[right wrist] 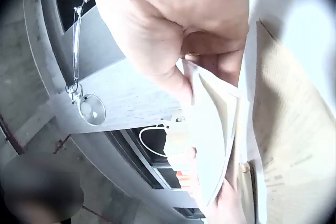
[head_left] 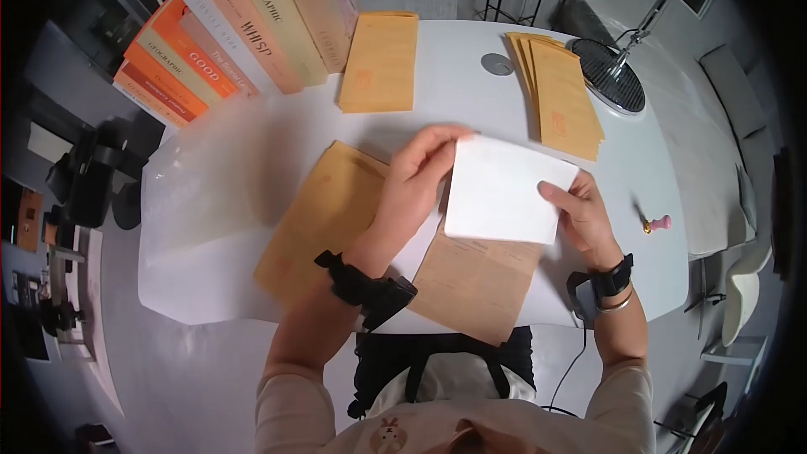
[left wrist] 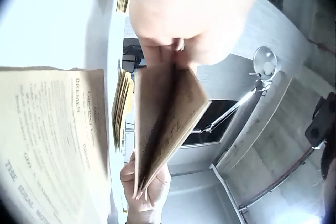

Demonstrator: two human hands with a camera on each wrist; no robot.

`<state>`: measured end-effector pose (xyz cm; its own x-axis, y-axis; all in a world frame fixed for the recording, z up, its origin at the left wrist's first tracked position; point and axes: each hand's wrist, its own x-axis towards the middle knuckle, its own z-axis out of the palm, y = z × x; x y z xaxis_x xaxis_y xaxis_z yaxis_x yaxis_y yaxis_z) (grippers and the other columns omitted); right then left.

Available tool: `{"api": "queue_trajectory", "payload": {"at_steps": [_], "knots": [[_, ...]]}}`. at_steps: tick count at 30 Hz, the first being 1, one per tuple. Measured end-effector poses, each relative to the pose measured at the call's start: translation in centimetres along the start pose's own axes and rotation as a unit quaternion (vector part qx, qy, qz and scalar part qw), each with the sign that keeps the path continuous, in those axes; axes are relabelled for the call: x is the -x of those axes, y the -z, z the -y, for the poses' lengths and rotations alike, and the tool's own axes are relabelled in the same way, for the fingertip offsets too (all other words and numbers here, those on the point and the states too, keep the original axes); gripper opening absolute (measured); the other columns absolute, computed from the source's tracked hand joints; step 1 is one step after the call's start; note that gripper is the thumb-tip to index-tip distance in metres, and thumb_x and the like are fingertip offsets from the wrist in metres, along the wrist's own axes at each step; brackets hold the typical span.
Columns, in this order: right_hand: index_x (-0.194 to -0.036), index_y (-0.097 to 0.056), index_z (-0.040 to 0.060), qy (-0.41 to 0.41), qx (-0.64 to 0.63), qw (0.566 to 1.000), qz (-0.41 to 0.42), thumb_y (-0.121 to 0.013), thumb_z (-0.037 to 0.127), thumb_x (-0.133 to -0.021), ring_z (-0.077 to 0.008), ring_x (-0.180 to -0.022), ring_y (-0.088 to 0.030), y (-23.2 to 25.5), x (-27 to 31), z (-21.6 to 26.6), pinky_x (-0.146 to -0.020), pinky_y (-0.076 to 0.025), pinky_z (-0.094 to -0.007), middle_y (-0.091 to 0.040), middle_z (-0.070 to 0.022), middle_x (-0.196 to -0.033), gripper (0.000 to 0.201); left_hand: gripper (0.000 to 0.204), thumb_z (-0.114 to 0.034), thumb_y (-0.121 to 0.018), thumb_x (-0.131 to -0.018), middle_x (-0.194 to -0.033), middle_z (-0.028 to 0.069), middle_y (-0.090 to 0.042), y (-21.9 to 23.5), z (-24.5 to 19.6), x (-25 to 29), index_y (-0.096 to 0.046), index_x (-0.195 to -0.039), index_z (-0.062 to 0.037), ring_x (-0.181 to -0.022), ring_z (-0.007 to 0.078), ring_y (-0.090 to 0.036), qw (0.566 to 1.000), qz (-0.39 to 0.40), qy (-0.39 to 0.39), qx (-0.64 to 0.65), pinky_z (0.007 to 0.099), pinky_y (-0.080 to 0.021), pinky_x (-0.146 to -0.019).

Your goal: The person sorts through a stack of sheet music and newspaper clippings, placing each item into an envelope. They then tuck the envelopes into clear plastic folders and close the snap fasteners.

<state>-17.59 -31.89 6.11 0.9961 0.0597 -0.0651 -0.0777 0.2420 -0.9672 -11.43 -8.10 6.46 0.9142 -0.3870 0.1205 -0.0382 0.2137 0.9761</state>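
Note:
Both hands hold a white rectangular booklet or folded sheet above the table. My left hand grips its upper left edge, fingers curled behind. On the right edge, my right hand pinches it with the thumb on the white face. From the left wrist view, its underside shows brown printed leaves spread apart in a V. White and cream layers part slightly in the right wrist view. Below the hands lies a brown sheet of printed paper, its near end reaching past the table's front edge.
A brown envelope lies left of the hands, beside clear plastic film. Upright books stand at the back left, near an envelope stack. More envelopes, a lamp base and a pink-handled stamp are right.

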Motion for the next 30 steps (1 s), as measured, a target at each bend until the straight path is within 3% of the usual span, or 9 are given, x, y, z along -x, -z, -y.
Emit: {"api": "queue_trajectory", "payload": {"at_steps": [3,4,8,11,14,17,20,23,30], "knots": [[-0.105,-0.065,-0.0015,0.042,0.034,0.998,-0.020,-0.066,0.007,-0.086,-0.0090,-0.084,-0.062,0.5,0.0,-0.2,-0.077,-0.048,-0.0236,-0.068,-0.0045,-0.093,0.020,0.025,-0.014,-0.042,-0.100,-0.116,0.0110,-0.062,-0.7,-1.1,0.2,-0.053,-0.119,-0.0021,-0.090,0.0091,-0.055,0.998,0.002,-0.022,0.066,0.0242,-0.047,-0.079],[-0.104,-0.066,-0.0011,0.047,0.075,0.996,-0.021,-0.066,0.007,-0.086,-0.0084,-0.083,-0.061,0.6,0.1,-0.2,-0.076,-0.047,-0.0230,-0.068,-0.0039,-0.092,0.020,0.026,-0.017,-0.043,-0.100,-0.105,0.0076,-0.063,-0.7,-0.9,0.1,-0.053,-0.120,-0.0027,-0.085,0.0069,-0.054,0.995,0.048,-0.082,-0.006,0.0241,-0.046,-0.075],[-0.100,-0.067,-0.0011,0.020,0.149,0.989,0.006,-0.067,0.009,-0.086,-0.0059,-0.080,-0.059,0.6,0.0,-0.1,-0.073,-0.046,-0.0216,-0.067,-0.0016,-0.090,0.018,0.027,-0.020,-0.050,-0.098,-0.083,0.0011,-0.055,-0.7,-0.5,0.5,-0.053,-0.119,-0.0041,-0.075,0.0051,-0.049,0.970,0.091,0.039,-0.223,0.0217,-0.044,-0.069],[-0.099,-0.067,-0.0022,0.012,0.131,0.991,0.005,-0.068,0.011,-0.086,-0.0061,-0.079,-0.058,0.1,-0.1,-0.1,-0.072,-0.047,-0.0224,-0.067,-0.0012,-0.089,0.019,0.039,-0.026,-0.057,-0.094,-0.095,0.0072,-0.059,-0.3,0.2,0.2,-0.050,-0.125,-0.0032,-0.087,0.0114,-0.055,0.978,0.099,0.064,-0.173,0.0272,-0.046,-0.078],[-0.099,-0.067,-0.0032,0.027,0.158,0.987,-0.009,-0.068,0.012,-0.087,-0.0061,-0.077,-0.057,0.0,-0.3,-0.4,-0.071,-0.047,-0.0229,-0.067,-0.0011,-0.088,0.020,0.063,-0.031,-0.067,-0.085,-0.113,0.0164,-0.056,0.9,-0.7,0.5,-0.041,-0.134,-0.0022,-0.106,0.0246,-0.054,0.901,0.038,-0.108,-0.417,0.0366,-0.043,-0.092],[-0.098,-0.067,-0.0038,0.027,0.179,0.983,-0.012,-0.067,0.013,-0.087,-0.0057,-0.077,-0.057,0.5,-0.4,-0.6,-0.070,-0.047,-0.0231,-0.068,-0.0011,-0.088,0.020,0.088,-0.034,-0.076,-0.073,-0.127,0.0228,-0.048,3.1,-4.8,2.3,-0.030,-0.141,-0.0012,-0.120,0.0366,-0.045,0.760,0.017,-0.082,-0.644,0.0433,-0.035,-0.102],[-0.098,-0.067,-0.0041,0.026,0.184,0.983,-0.004,-0.067,0.013,-0.088,-0.0055,-0.078,-0.057,0.8,-0.5,-0.7,-0.070,-0.047,-0.0234,-0.068,-0.0015,-0.089,0.020,0.097,-0.033,-0.080,-0.066,-0.125,0.0238,-0.048,6.7,-3.8,5.0,-0.028,-0.141,0.0000,-0.117,0.0380,-0.046,0.718,-0.025,-0.018,-0.695,0.0428,-0.038,-0.100],[-0.098,-0.067,-0.0040,0.032,0.177,0.984,0.002,-0.066,0.012,-0.088,-0.0055,-0.079,-0.057,0.7,-0.4,-0.7,-0.070,-0.047,-0.0236,-0.068,-0.0017,-0.090,0.019,0.105,-0.042,-0.080,-0.063,-0.129,0.0285,-0.043,8.1,-4.0,6.1,-0.024,-0.141,0.0022,-0.125,0.0396,-0.040,0.715,0.017,0.173,-0.677,0.0547,-0.040,-0.095],[-0.098,-0.067,-0.0026,0.067,0.173,0.982,-0.015,-0.064,0.012,-0.089,-0.0054,-0.080,-0.058,0.9,-0.6,-0.8,-0.071,-0.046,-0.0234,-0.068,-0.0009,-0.091,0.017,0.108,-0.045,-0.080,-0.061,-0.127,0.0268,-0.045,8.8,-2.5,6.5,-0.025,-0.139,0.0037,-0.122,0.0377,-0.043,0.769,-0.002,0.116,-0.628,0.0530,-0.042,-0.093]]}}
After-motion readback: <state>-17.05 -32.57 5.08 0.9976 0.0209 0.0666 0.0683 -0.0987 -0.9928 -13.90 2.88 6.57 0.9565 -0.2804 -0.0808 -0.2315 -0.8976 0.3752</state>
